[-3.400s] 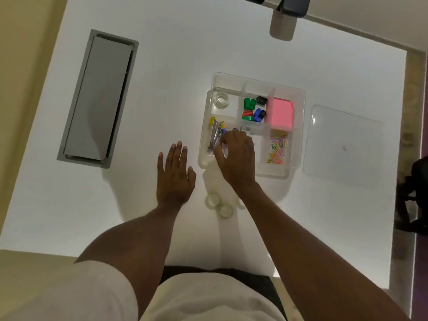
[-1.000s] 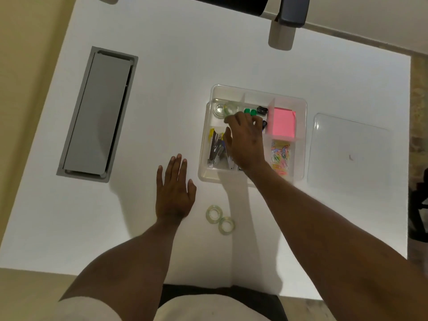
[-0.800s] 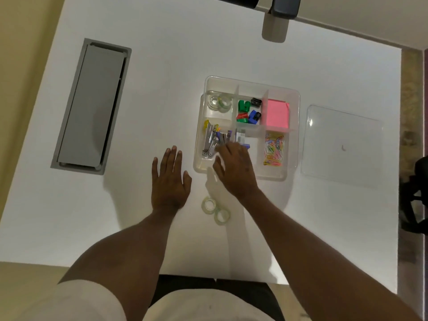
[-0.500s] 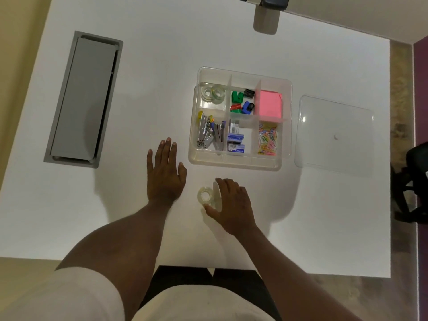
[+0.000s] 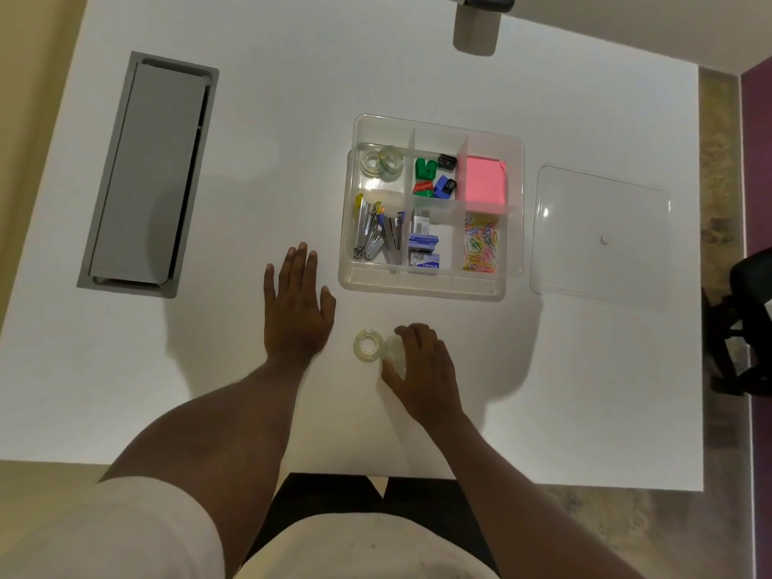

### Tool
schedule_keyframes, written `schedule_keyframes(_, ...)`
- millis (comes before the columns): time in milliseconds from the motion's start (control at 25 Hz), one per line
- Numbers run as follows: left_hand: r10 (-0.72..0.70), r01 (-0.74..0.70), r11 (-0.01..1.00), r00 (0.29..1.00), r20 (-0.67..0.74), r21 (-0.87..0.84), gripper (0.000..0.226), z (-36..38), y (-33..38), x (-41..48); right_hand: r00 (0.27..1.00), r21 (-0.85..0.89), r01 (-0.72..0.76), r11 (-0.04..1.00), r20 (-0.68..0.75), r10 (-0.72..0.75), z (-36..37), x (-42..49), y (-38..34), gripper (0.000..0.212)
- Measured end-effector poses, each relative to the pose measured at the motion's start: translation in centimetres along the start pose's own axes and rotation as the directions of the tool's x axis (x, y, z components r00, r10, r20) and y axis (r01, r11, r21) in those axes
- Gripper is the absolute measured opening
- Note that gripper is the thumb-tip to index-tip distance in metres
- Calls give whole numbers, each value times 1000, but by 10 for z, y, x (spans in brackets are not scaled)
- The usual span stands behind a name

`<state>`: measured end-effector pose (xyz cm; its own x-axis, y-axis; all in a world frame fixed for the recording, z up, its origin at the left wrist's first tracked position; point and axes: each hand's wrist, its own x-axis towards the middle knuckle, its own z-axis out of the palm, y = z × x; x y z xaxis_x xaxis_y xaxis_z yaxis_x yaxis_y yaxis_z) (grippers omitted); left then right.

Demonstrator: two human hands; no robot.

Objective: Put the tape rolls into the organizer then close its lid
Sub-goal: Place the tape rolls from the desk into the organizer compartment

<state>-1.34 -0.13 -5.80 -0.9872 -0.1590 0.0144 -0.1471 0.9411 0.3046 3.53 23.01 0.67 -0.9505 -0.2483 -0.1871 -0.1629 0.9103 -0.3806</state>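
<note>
The clear plastic organizer (image 5: 514, 211) stands open in the middle of the white table. Two clear tape rolls (image 5: 382, 161) lie in its far-left compartment. In front of the organizer a loose tape roll (image 5: 367, 346) lies flat on the table. Right beside it, my right hand (image 5: 422, 369) curls around a second tape roll (image 5: 393, 353), with fingers and thumb on its rim. My left hand (image 5: 297, 305) rests flat on the table, fingers spread, left of the loose roll. The clear lid (image 5: 599, 238) lies flat to the right of the organizer.
The organizer also holds sharpeners (image 5: 434, 177), pink sticky notes (image 5: 481, 179), staplers (image 5: 376, 236), staple boxes (image 5: 424, 244) and coloured paper clips (image 5: 480, 244). A grey cable hatch (image 5: 146, 175) is set into the table at left. A chair (image 5: 747, 328) stands off the right edge.
My right hand left the organizer's far-left compartment, where a second roll now lies, came back toward me and closed over one of the two rolls on the table. My left hand stayed put.
</note>
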Motion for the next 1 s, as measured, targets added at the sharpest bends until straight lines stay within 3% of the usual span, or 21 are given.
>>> schedule_keyframes(560, -13, 12, 1000, 999, 32, 20, 65, 9, -4, 2, 963, 216, 161, 963, -250, -105, -89, 214, -24, 42)
schedule_keyframes(680, -14, 13, 1000, 999, 40, 23, 65, 10, -4, 2, 962, 28, 125, 992, -246, -115, -103, 253, -29, 37)
schedule_keyframes(800, -23, 21, 999, 998, 56, 32, 65, 11, -4, 2, 986, -199, 46, 979, -150, -76, -104, 281, -35, 40)
schedule_keyframes(1000, -29, 28, 1000, 997, 69, 6, 65, 11, -3, 2, 997, -381, -35, 924, -80, 4, -91, 302, -42, 47)
